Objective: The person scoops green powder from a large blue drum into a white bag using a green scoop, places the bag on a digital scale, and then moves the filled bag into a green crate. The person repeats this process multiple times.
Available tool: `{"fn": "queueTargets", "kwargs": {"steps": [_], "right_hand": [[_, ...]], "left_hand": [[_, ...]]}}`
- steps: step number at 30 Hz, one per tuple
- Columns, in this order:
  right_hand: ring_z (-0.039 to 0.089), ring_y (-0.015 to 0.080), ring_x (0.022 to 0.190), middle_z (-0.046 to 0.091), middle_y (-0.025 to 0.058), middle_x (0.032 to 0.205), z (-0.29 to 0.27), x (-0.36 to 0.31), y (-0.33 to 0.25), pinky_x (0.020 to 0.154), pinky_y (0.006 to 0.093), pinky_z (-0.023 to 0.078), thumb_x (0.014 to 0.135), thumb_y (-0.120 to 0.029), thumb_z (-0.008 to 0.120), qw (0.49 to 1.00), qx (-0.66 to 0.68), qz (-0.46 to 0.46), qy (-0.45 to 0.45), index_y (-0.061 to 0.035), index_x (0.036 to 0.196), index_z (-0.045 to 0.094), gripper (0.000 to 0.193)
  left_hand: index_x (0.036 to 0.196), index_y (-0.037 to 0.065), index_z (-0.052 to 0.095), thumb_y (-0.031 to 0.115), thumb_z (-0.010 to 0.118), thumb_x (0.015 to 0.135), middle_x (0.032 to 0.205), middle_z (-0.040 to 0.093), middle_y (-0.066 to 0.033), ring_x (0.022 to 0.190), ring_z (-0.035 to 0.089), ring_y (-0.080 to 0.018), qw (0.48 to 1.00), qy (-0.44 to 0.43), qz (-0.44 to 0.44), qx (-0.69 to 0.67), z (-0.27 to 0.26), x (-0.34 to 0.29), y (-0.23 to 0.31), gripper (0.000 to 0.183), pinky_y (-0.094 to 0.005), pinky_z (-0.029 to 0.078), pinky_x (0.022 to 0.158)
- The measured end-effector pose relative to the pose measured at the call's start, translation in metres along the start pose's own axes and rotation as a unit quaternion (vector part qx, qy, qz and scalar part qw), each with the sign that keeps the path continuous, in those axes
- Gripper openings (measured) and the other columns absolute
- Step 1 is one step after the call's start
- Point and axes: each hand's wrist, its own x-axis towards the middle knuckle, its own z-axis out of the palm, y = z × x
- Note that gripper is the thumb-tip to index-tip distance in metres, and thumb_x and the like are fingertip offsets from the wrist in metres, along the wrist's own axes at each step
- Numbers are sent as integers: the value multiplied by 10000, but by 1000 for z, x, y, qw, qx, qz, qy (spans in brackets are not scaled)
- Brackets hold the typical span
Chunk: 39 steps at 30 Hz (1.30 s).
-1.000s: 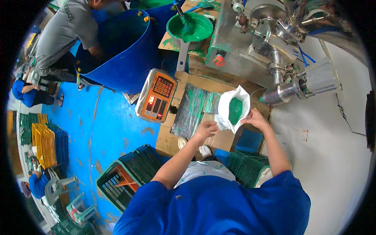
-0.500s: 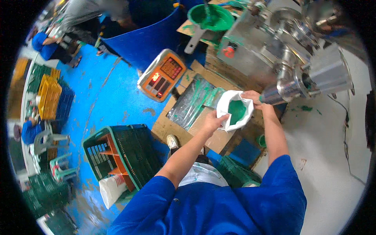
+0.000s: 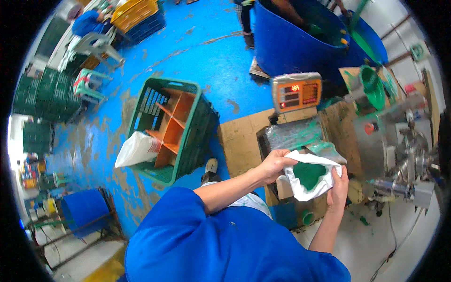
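A white bag (image 3: 296,188) hangs between my hands with its mouth spread wide, and green paste-like stuff (image 3: 308,175) fills it. My left hand (image 3: 276,165) pinches the rim on the left. On the other side, my right hand (image 3: 338,187) is closed round the rim, thumb near the opening. Just beyond the bag lies the green-smeared, plastic-covered platform (image 3: 293,135) of a scale, whose orange display (image 3: 297,92) is lit. Whether the bag's underside touches anything is hidden. To the right stands a steel filling machine (image 3: 404,157), apart from the bag.
On my left, a green crate (image 3: 201,110) with orange dividers (image 3: 176,115) holds another white bag (image 3: 136,150). Beyond the scale stands a big blue tub (image 3: 286,56), with another person's arm (image 3: 287,10) over it. A green-coated handled pot (image 3: 371,89) stands at right.
My view has swung left. The bag has moved away from the machine's nozzle, held in both hands, and my right hand has shifted down its right rim.
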Motion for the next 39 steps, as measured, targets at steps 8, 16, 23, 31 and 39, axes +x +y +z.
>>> {"fn": "queueTargets", "kwargs": {"steps": [8,16,23,31,39], "right_hand": [[579,118,778,573,19,863,233,-46,-10,678,268,493,876,-44,528,929,123,72,-341,-97,981,487,125],[471,58,847,513,-22,892,502,-64,122,730,227,412,875,-197,585,796,-61,-35,-601,-67,980,521,179],[563,271,796,540,104,802,605,-35,272,656,360,428,665,-18,595,723,-372,-143,-564,-63,923,466,292],[591,395,838,605,192,840,585,1,241,680,500,467,781,-108,513,725,-502,-313,-353,-49,914,451,159],[551,231,712,548,95,745,285,-18,220,639,382,434,797,-186,612,984,-115,-121,59,-62,920,487,215]], "left_hand": [[1010,-34,564,116,699,734,916,609,-72,840,578,-148,979,10,203,-14,-73,-224,131,342,-286,455,742],[1038,92,583,33,544,865,1070,609,-71,986,586,-210,822,279,479,-128,-240,-297,125,186,-400,469,874],[723,92,420,-57,599,761,769,554,-56,712,582,-191,730,486,430,-215,-435,-287,139,236,-362,513,670],[763,24,452,-68,537,625,682,480,-62,617,485,-203,538,614,267,512,-496,-308,180,187,-344,445,597],[1108,76,490,133,532,755,996,607,-203,887,577,-416,474,612,140,617,-415,-261,221,360,-474,464,759]]}}
